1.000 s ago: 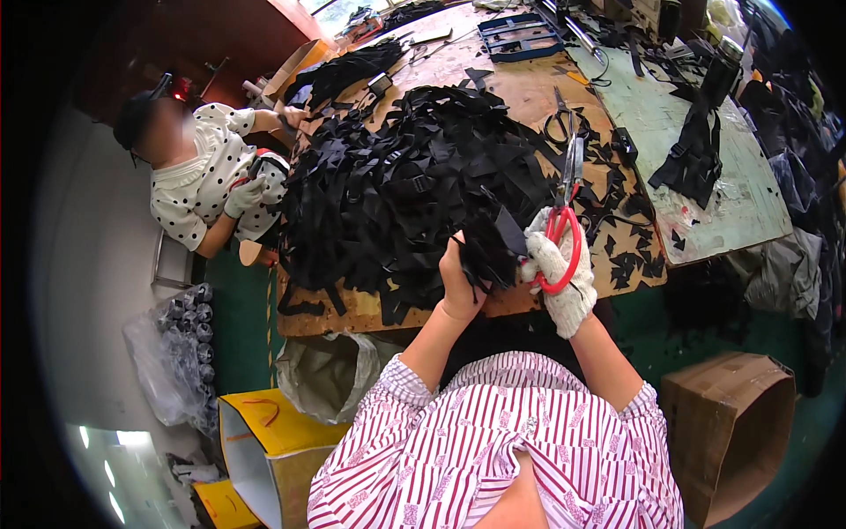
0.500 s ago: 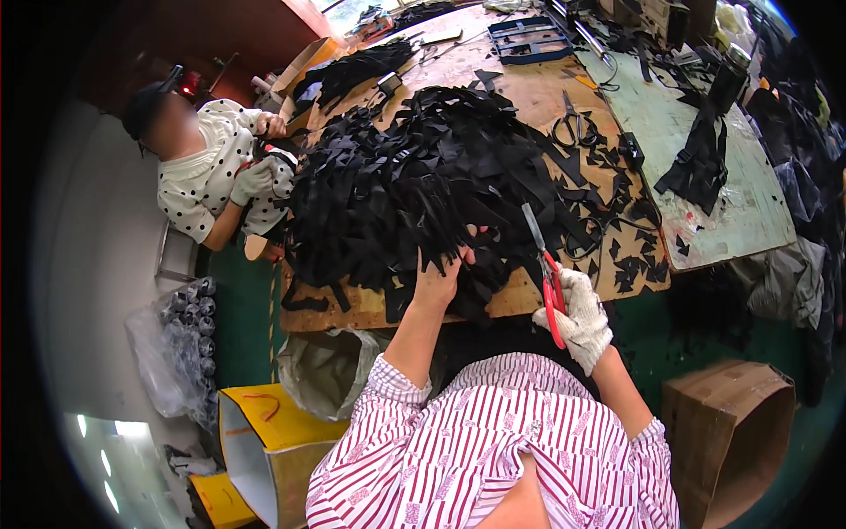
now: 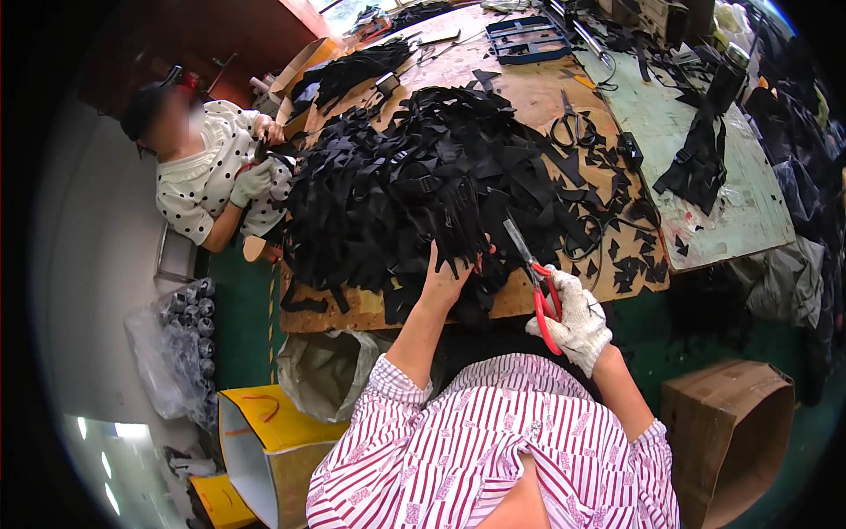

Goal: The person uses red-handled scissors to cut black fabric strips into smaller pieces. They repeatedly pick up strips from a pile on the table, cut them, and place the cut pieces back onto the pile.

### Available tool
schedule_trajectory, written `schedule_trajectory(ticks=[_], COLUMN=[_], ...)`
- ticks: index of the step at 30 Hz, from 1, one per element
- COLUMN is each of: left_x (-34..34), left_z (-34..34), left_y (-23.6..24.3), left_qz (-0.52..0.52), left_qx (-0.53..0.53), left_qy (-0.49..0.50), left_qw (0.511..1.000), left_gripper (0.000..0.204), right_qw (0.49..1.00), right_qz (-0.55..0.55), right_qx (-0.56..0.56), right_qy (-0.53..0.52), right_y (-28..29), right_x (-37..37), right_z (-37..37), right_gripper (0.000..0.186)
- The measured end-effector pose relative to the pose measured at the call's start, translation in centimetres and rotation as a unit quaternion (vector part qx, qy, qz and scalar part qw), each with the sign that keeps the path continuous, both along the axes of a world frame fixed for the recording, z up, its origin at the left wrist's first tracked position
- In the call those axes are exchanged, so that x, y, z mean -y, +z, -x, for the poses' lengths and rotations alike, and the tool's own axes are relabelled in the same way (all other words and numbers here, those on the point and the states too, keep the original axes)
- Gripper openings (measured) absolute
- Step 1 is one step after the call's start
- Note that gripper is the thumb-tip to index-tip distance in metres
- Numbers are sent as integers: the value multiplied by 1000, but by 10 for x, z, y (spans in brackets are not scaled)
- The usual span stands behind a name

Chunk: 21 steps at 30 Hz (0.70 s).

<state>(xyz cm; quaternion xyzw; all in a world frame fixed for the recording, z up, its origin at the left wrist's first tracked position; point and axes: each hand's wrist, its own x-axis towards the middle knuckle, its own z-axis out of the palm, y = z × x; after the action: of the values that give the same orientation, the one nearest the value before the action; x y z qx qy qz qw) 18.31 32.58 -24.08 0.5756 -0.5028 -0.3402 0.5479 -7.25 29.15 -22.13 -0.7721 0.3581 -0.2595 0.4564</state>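
A big heap of black fabric straps [image 3: 388, 176] covers the near left part of the wooden table [image 3: 361, 315]. My bare left hand [image 3: 448, 280] is at the heap's front edge, closed around a bunch of black straps [image 3: 454, 234] that partly hides its fingers. In a white knitted glove, my right hand [image 3: 575, 322] grips red-handled scissors [image 3: 544, 309]. Their metal blades point up and left toward the bunch, a short way from it, and the handles are slightly spread.
Another pair of scissors [image 3: 571, 128] lies among black scraps [image 3: 630, 264] on the right. A blue tray [image 3: 527, 40] stands at the back. On the left sits a co-worker [image 3: 207, 163] with a gloved hand. Below are a cardboard box [image 3: 718, 423] and a yellow bag [image 3: 282, 410].
The scissors have tilted left, their blades swinging nearer to the strap bunch and their handles spreading. My left hand has shifted slightly right with the straps.
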Motion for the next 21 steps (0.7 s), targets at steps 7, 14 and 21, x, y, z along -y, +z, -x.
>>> schedule_trajectory(ticks=[7,14,21], left_x=[0,0,-12], left_z=[-15,-6,-6], left_y=[-60,-31,-25], left_qz=[110,-29,-101], left_qx=[478,41,33], left_qy=[30,-10,-6], left_qw=[871,999,994], left_gripper=[19,20,31], right_qw=[1000,984,999], right_qz=[-2,-128,-37], right_qx=[-17,114,39], right_qy=[1,-40,0], right_y=[0,-20,-2], right_x=[2,-10,2], right_z=[-6,-18,-15], right_gripper=[85,56,56])
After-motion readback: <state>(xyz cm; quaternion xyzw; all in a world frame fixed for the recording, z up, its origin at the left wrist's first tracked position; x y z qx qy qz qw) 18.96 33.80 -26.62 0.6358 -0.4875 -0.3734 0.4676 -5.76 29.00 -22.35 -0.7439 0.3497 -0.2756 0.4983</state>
